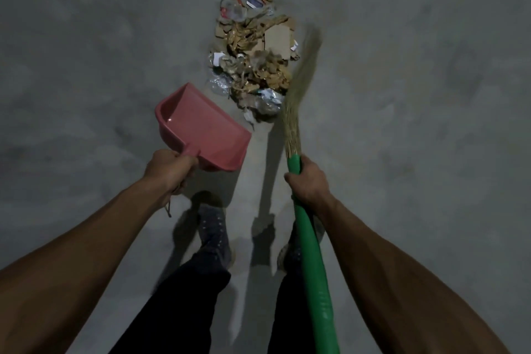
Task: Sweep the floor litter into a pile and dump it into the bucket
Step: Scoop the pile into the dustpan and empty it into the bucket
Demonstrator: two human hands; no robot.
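**Pink dustpan and green broom held beside the litter pile**

Pink plastic dustpan (201, 126) gripped by its short handle in the left hand (169, 171), fingers clenched round it, pan raised off the floor, tilted, mouth toward the pile. Green broom handle (311, 253) grasped in the right hand (309, 181), fingers wrapped tight near its top end. Straw bristles (298, 83) stretched forward along the right edge of the litter (255, 60), tips blurred, touching or just beside it; cannot tell which. Litter heaped on grey concrete floor (86, 66), straight ahead, between dustpan and bristles: torn brown cardboard and paper in the middle, clear plastic wrappers at the near and left edges, small coloured scraps at the far end. Dark trousers (189, 296) and patterned socks (214, 235) below, feet on the floor behind the pile. Bucket out of view.
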